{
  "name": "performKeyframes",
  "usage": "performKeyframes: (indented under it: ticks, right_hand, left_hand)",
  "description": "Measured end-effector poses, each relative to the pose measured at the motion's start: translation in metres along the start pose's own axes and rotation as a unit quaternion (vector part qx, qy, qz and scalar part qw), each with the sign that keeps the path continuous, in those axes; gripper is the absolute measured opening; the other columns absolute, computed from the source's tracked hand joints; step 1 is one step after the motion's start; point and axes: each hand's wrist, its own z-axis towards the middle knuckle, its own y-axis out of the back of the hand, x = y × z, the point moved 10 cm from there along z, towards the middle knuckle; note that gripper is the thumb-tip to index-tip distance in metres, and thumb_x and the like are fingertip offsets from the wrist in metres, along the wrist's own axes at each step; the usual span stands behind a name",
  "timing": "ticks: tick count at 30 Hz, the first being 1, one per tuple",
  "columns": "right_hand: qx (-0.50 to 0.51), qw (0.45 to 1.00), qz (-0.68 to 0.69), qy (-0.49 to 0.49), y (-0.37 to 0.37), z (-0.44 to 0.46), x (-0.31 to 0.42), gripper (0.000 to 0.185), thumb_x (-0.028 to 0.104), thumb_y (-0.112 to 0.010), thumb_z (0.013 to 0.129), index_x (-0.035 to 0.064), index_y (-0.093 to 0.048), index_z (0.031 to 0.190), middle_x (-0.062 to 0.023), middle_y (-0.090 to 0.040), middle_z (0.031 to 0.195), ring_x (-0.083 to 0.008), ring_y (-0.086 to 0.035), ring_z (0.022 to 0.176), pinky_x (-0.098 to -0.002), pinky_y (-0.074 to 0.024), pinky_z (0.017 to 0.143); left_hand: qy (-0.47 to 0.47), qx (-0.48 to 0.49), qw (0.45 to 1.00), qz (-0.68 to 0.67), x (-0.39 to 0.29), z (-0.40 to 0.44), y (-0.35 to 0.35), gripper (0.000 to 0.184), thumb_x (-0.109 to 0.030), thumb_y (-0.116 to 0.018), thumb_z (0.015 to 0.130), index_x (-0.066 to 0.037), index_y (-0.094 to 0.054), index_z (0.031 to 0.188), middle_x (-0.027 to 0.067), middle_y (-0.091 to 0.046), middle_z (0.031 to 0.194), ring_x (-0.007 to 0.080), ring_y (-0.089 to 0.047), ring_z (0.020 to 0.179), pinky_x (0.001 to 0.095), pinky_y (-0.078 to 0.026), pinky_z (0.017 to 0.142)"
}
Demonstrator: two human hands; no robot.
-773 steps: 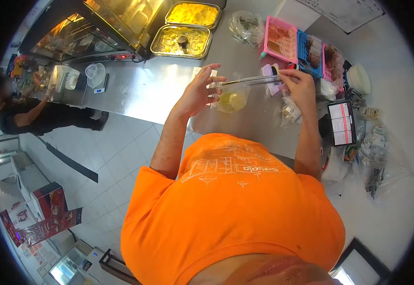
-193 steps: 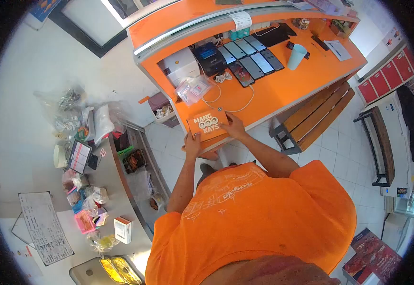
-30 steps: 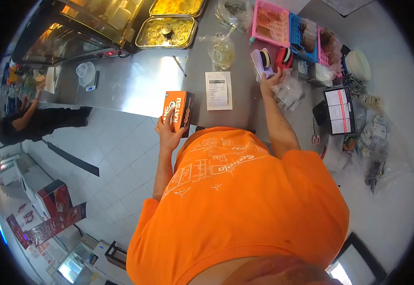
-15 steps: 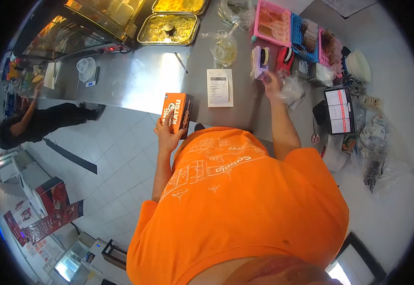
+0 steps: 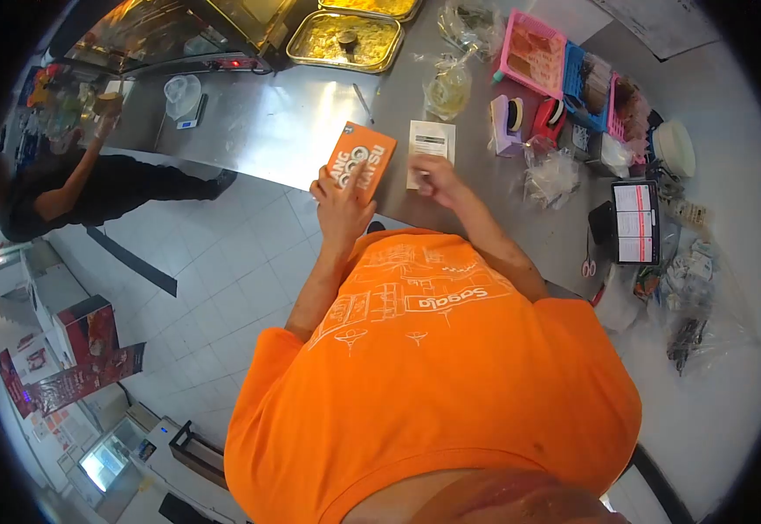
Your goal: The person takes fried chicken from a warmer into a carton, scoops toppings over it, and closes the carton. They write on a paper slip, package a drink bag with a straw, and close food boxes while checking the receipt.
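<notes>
An orange box with white "KATSU" lettering (image 5: pixel 371 144) is at the counter's front edge, its printed face towards me. My left hand (image 5: pixel 345 205) grips it from the near side, with fingers spread over the face. Just right of the box, my right hand (image 5: pixel 435 177) is curled, its fingers closed and slightly blurred; what they hold, if anything, I cannot make out. Beneath and behind that hand lies a printed paper slip (image 5: pixel 433 135), partly covered by it. Farther right stand a purple tape dispenser (image 5: pixel 504 131) and a red tape dispenser (image 5: pixel 549 127).
A knotted clear bag (image 5: pixel 448 90) and a pen (image 5: pixel 363 103) lie behind the slip. Trays of yellow food (image 5: pixel 345 39) stand at the back. Right are baskets (image 5: pixel 533 52), a tablet (image 5: pixel 635 223) and scissors (image 5: pixel 589 262). Another person (image 5: pixel 92 192) stands at left.
My right hand has left the purple tape dispenser and moved left to the slip beside the box. My left hand has raised and turned the box, so its face shows more fully.
</notes>
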Motion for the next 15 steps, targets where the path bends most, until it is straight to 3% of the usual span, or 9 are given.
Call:
performKeyframes:
  ticks: [1, 4, 6, 8, 10, 11, 12, 14, 15]
  right_hand:
    - [0.039, 0.993, -0.113, 0.010, -0.033, -0.001, 0.005, 0.028, 0.033, -0.071, 0.090, 0.0050, -0.070, 0.085, 0.0011, -0.054, 0.059, -0.0086, -0.047, 0.046, -0.0258, -0.0356, 0.041]
    - [-0.088, 0.908, -0.403, 0.071, -0.048, -0.006, 0.018, 0.045, 0.045, -0.076, 0.084, 0.0018, -0.071, 0.071, -0.0013, -0.056, 0.052, -0.0114, -0.051, 0.044, -0.0276, -0.0409, 0.044]
    - [-0.083, 0.897, -0.414, 0.131, -0.044, 0.004, 0.017, 0.057, 0.053, -0.078, 0.080, -0.0009, -0.069, 0.063, -0.0054, -0.056, 0.048, -0.0156, -0.056, 0.045, -0.0319, -0.0448, 0.047]
    - [-0.077, 0.873, -0.455, 0.157, -0.044, 0.001, 0.015, 0.060, 0.054, -0.079, 0.079, -0.0009, -0.068, 0.059, -0.0064, -0.056, 0.047, -0.0198, -0.055, 0.042, -0.0348, -0.0439, 0.046]
    - [-0.100, 0.823, -0.553, 0.084, -0.040, -0.011, 0.020, 0.049, 0.047, -0.082, 0.078, -0.0004, -0.070, 0.073, -0.0107, -0.065, 0.063, -0.0231, -0.063, 0.056, -0.0357, -0.0485, 0.055]
    - [-0.112, 0.792, -0.598, 0.048, -0.035, -0.015, 0.022, 0.045, 0.043, -0.084, 0.078, -0.0001, -0.072, 0.080, -0.0129, -0.069, 0.071, -0.0247, -0.066, 0.064, -0.0361, -0.0507, 0.059]
    - [-0.179, 0.761, -0.607, 0.143, -0.026, -0.019, 0.039, 0.045, 0.042, -0.084, 0.077, 0.0006, -0.070, 0.089, -0.0155, -0.068, 0.083, -0.0283, -0.065, 0.079, -0.0386, -0.0499, 0.069]
    - [-0.302, 0.665, -0.601, 0.324, -0.002, -0.036, 0.051, 0.051, 0.038, -0.085, 0.075, 0.0021, -0.068, 0.107, -0.0208, -0.067, 0.108, -0.0355, -0.061, 0.109, -0.0437, -0.0482, 0.089]
    - [-0.341, 0.682, -0.597, 0.250, 0.020, -0.030, 0.042, 0.080, 0.037, -0.088, 0.068, 0.0086, -0.051, 0.133, -0.0226, -0.045, 0.141, -0.0413, -0.039, 0.133, -0.0513, -0.0353, 0.107]
  left_hand:
    - [-0.004, 0.006, 1.000, 0.005, -0.008, 0.002, 0.004, 0.082, -0.021, -0.082, 0.068, -0.036, -0.051, 0.143, 0.0287, -0.030, 0.144, 0.0501, -0.035, 0.125, 0.0527, -0.054, 0.087]
    - [-0.005, 0.016, 1.000, -0.008, -0.011, 0.001, 0.004, 0.084, -0.021, -0.082, 0.068, -0.035, -0.050, 0.144, 0.0290, -0.032, 0.143, 0.0506, -0.034, 0.125, 0.0518, -0.055, 0.088]
    - [0.004, 0.020, 0.999, -0.031, -0.001, 0.003, -0.002, 0.086, -0.024, -0.083, 0.067, -0.035, -0.049, 0.145, 0.0292, -0.039, 0.139, 0.0472, -0.037, 0.124, 0.0487, -0.056, 0.087]
    - [-0.002, 0.065, 0.971, -0.229, 0.039, 0.002, -0.063, 0.085, -0.023, -0.082, 0.069, -0.030, -0.047, 0.146, 0.0267, -0.047, 0.134, 0.0424, -0.040, 0.125, 0.0486, -0.056, 0.085]
    - [0.103, 0.138, 0.887, -0.428, 0.050, -0.001, -0.083, 0.083, -0.024, -0.081, 0.072, -0.026, -0.046, 0.148, 0.0245, -0.053, 0.129, 0.0378, -0.042, 0.125, 0.0496, -0.054, 0.088]
    - [0.207, 0.186, 0.808, -0.519, 0.055, -0.011, -0.095, 0.083, -0.026, -0.080, 0.074, -0.024, -0.045, 0.148, 0.0237, -0.056, 0.127, 0.0356, -0.044, 0.125, 0.0507, -0.052, 0.092]
    - [0.304, 0.228, 0.708, -0.595, 0.049, -0.021, -0.102, 0.082, -0.027, -0.080, 0.075, -0.022, -0.044, 0.148, 0.0228, -0.058, 0.125, 0.0333, -0.045, 0.125, 0.0519, -0.049, 0.095]
    - [0.217, 0.167, 0.840, -0.468, 0.062, -0.009, -0.109, 0.083, -0.042, -0.080, 0.077, -0.023, -0.043, 0.149, 0.0257, -0.048, 0.136, 0.0361, -0.036, 0.132, 0.0531, -0.031, 0.110]
    - [0.175, 0.131, 0.916, -0.336, 0.066, -0.003, -0.104, 0.083, -0.046, -0.080, 0.077, -0.023, -0.043, 0.149, 0.0259, -0.045, 0.138, 0.0370, -0.033, 0.134, 0.0525, -0.027, 0.112]
